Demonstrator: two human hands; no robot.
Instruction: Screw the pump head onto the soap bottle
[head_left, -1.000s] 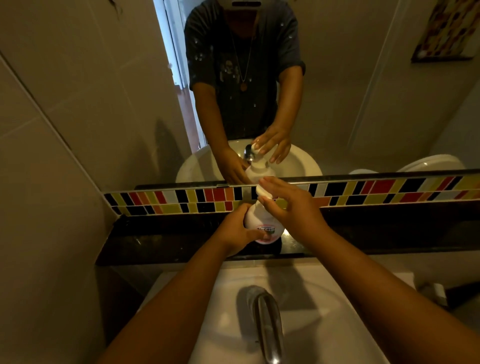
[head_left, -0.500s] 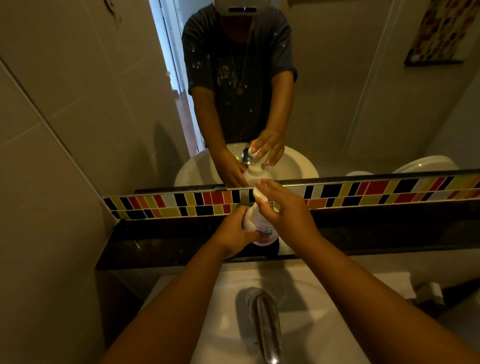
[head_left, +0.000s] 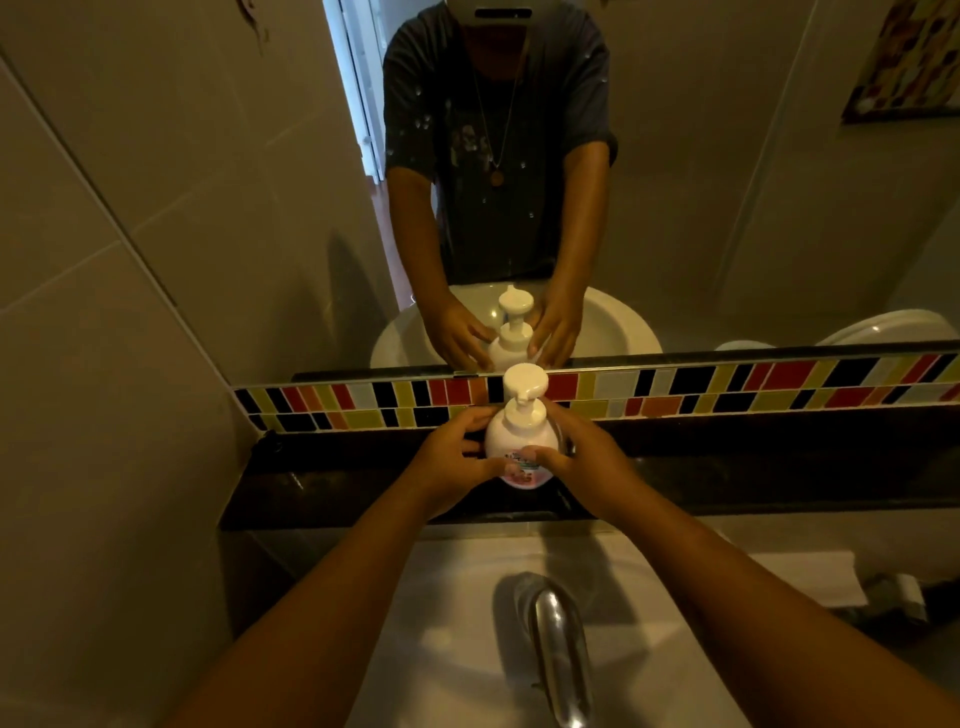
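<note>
right hand (head_left: 582, 462) dropped to soap bottle (head_left: 522, 441) | faucet (head_left: 558, 649) nearer

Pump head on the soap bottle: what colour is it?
White, the pump head shows best in the head view.

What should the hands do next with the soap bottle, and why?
Probably let go. The pump head already sits upright on the soap bottle, which stands on the dark ledge. The left hand and right hand only cup its sides, and neither touches the pump.
</note>
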